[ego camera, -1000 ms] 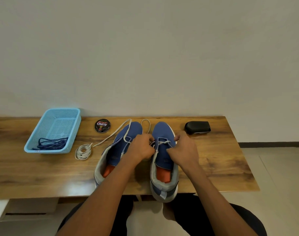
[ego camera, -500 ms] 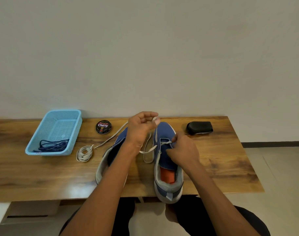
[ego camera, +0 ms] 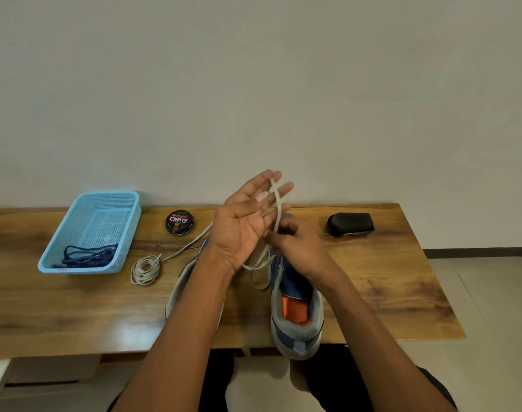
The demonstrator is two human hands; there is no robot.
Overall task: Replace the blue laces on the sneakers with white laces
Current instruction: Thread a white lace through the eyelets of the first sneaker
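Note:
Two blue sneakers with grey heels stand on the wooden table (ego camera: pixel 387 286). The right sneaker (ego camera: pixel 298 331) shows an orange insole; my forearm hides most of the left sneaker (ego camera: pixel 179 289). My left hand (ego camera: pixel 244 227) is raised above the shoes, palm toward me, fingers nearly straight. A white lace (ego camera: pixel 276 203) runs over those fingers and down to the right sneaker's front eyelets. My right hand (ego camera: pixel 298 248) pinches that lace just above the eyelets. A second white lace (ego camera: pixel 145 270) lies coiled to the left. The blue laces (ego camera: pixel 87 257) lie in the basket.
A light blue mesh basket (ego camera: pixel 129 242) sits at the table's left. A round black polish tin (ego camera: pixel 179 223) stands behind the coiled lace. At the back right lies a black brush-like object (ego camera: pixel 350 223). Bare wall rises behind the table, and floor lies to the right.
My left hand has risen from the right sneaker's eyelets, drawing the white lace upward, and its fingers have straightened. My right hand has stayed at the eyelets.

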